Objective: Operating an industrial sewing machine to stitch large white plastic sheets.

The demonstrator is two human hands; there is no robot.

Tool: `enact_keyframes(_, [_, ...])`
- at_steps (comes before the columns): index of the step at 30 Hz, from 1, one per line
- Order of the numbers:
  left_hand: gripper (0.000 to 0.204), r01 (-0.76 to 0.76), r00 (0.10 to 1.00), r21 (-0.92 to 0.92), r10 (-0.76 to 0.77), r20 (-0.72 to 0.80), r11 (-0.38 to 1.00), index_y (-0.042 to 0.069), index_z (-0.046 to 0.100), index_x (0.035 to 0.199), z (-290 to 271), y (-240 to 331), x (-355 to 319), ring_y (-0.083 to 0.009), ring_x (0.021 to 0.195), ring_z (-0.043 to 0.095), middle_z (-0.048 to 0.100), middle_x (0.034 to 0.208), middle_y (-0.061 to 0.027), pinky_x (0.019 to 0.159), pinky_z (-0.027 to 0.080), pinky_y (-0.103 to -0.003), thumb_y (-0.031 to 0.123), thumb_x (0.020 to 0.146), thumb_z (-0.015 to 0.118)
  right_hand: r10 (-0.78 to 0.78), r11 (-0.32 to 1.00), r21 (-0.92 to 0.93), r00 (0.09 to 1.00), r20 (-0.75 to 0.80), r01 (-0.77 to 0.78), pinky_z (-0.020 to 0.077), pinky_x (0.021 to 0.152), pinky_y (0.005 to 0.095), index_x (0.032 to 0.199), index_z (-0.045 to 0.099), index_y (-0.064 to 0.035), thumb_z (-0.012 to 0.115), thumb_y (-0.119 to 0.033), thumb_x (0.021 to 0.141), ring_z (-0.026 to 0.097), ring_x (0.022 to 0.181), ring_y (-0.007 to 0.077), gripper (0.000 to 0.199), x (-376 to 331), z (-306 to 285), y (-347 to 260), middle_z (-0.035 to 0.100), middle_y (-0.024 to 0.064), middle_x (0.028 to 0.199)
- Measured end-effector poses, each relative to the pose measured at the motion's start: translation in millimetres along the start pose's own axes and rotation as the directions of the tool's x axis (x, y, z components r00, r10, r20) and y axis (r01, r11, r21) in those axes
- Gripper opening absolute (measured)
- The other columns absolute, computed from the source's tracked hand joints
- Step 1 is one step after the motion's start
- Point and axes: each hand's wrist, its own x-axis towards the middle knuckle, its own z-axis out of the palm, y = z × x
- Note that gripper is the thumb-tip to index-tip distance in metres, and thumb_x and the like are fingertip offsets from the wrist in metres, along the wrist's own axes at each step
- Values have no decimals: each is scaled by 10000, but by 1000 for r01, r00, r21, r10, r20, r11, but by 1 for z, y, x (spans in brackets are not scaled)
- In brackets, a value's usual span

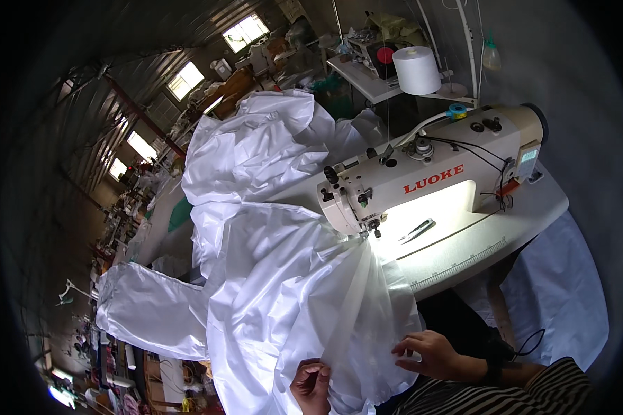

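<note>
A large piece of shiny white fabric [277, 277] spreads in folds over the left of the sewing table and hangs down toward me. Its gathered part runs up under the needle area of a white sewing machine [491, 145], whose lamp lights the bed. My left hand [311, 387] is closed, thumb against curled fingers, on the fabric's near part. Beside the fabric's right edge, my right hand [430, 354] has its fingers bent and apart, with nothing visible between them. On the machine bed, under the arm, lie small thread snips [417, 230].
A white thread cone [417, 71] stands behind the machine. The sewing table [457, 266] has a ruler strip along its near edge. Pale fabric [557, 290] hangs at the right. Another worktable [367, 79] stands at the back, and cluttered goods fill the room's left side.
</note>
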Motion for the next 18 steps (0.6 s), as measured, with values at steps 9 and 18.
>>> enact_keyframes(9, [300,251,952,53,-256,166,967,-4,571,1244,18,6,-14,-90,910,566,626,1010,-24,809,461,-220,48,952,616,-290,951,163,942,167,263,540,715,344,917,633,-97,692,-235,884,671,789,224,154,3,20,-36,651,23,886])
enact_keyframes(18, [140,468,792,25,-432,431,883,26,560,953,18,-37,-25,-88,709,517,566,775,6,620,451,-240,136,936,644,-442,891,203,879,178,406,481,849,397,958,638,-49,634,-179,881,591,947,299,151,-19,58,-30,626,93,1005])
